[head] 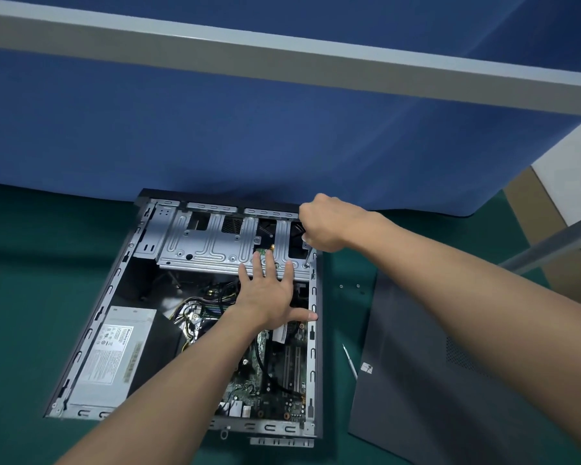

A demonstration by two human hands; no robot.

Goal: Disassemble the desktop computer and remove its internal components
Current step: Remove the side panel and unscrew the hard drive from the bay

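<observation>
An open desktop computer case [91, 327] lies on its side on a green mat. At its far end sits a silver drive cage [208, 245]. A grey power supply [114, 354] fills the near left, and the green motherboard [275, 374] lies at the near right. My left hand [269, 293] rests flat with fingers spread on the cage's front edge, thumb toward the case's right rail. My right hand [326, 223] is closed around a screwdriver [308, 256], whose tip meets a screw at the cage's right corner.
The removed dark side panel [450, 370] lies on the mat right of the case. A thin white tool [349, 360] lies between them, and three small screws [349, 286] sit nearby. A blue partition [249, 129] stands right behind the case. A grey metal bar [550, 243] slants at right.
</observation>
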